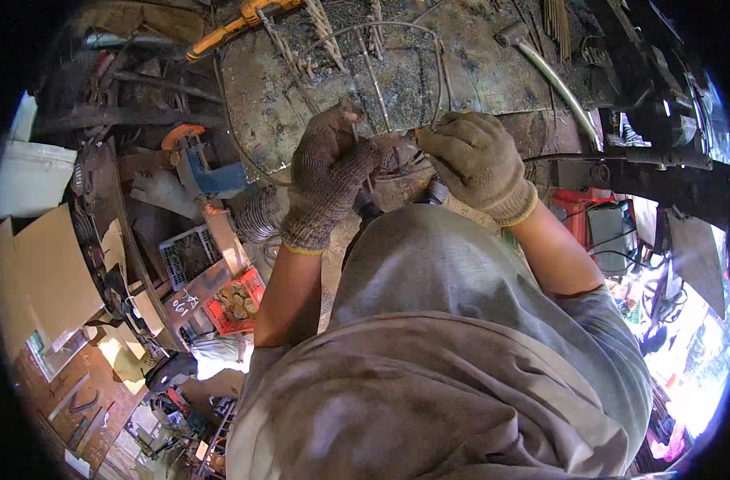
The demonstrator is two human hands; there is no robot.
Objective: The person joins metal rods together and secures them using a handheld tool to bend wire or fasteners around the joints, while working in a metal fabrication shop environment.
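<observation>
Both hands wear dirty knitted work gloves and are raised at the near edge of the metal workbench (477, 80). My left hand (327, 176) has its fingers curled, with the thumb side toward the middle; what it grips is dark and hard to make out. My right hand (477, 164) is closed in a pinch, its fingertips toward the left hand. What lies in that pinch is hidden by the glove. Beyond the gap between my hands, a thin metal rod (373, 80) lies on the bench. Twisted metal bars (325, 36) rest beside it.
A hammer (553, 76) lies at the bench's right, and a yellow power tool (241, 28) at its far left. A thin cable (225, 104) loops over the bench. Leftward are a blue clamp (217, 178) and a red basket (241, 300) of round pieces.
</observation>
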